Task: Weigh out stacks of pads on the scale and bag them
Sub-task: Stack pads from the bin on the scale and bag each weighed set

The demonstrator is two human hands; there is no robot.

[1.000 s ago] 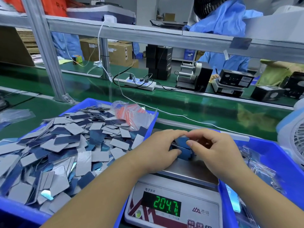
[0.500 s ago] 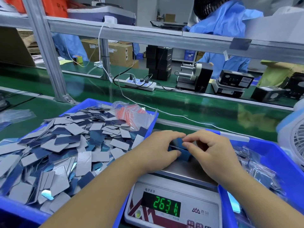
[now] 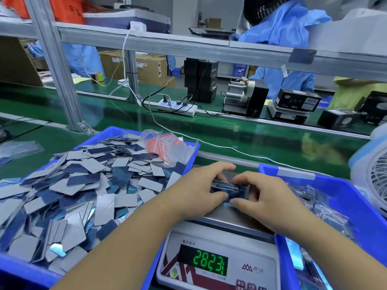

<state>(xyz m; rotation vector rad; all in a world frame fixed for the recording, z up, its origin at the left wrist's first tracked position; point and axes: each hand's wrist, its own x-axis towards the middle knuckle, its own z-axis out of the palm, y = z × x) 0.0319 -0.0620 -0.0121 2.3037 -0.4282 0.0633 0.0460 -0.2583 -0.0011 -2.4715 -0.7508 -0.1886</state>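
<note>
A small stack of blue pads [image 3: 229,188] lies on the steel pan of the scale [image 3: 222,216]. My left hand [image 3: 199,191] and my right hand [image 3: 263,197] curl round the stack from either side, fingers on its edges. The scale's green display [image 3: 204,262] is blurred and reads roughly 282. To the left, a blue bin [image 3: 125,132] is heaped with loose grey and blue pads [image 3: 69,195]. A clump of clear zip bags with red strips [image 3: 167,145] lies at that bin's far right corner.
A second blue bin [image 3: 356,197] on the right holds filled clear bags. A white fan [image 3: 372,172] stands at the far right. Beyond runs a green conveyor belt [image 3: 261,139] with a power strip [image 3: 178,106], a cable and black devices. A person in blue works across it.
The display reading has climbed from about 204 to about 282. Both hands stayed round the stack on the pan, shifting only slightly as they squared it.
</note>
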